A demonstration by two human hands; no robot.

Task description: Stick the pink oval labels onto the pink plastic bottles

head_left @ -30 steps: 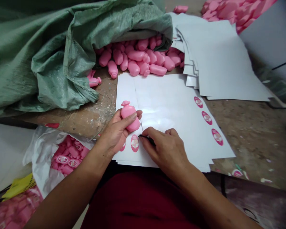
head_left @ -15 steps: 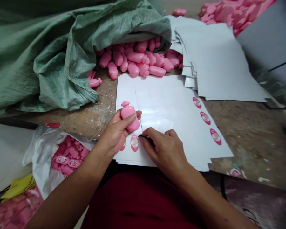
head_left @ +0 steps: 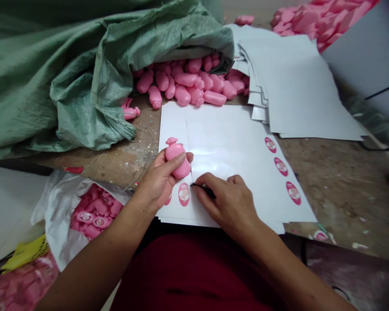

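My left hand (head_left: 160, 179) is closed around a pink bottle-shaped piece (head_left: 178, 160), thumb on its front, above the left part of a white sticker sheet (head_left: 227, 129). A thin black tool (head_left: 205, 190) is pinched in my right hand (head_left: 228, 198), its tip close to an oval pink sticker (head_left: 183, 194) on the sheet. Another sticker is partly hidden by my left hand. Several oval stickers (head_left: 281, 166) run down the sheet's right edge.
Pink pieces (head_left: 184, 84) spill from a green woven sack (head_left: 116, 65) behind the sheet. White sheets (head_left: 304, 86) are stacked at back right, near more pink pieces (head_left: 311, 21). A white bag (head_left: 60, 207) at lower left holds labelled pink pieces (head_left: 99, 209).
The sticker sheet's right side has shifted slightly, its stickers now a little lower. Both hands keep nearly the same place and the same holds.
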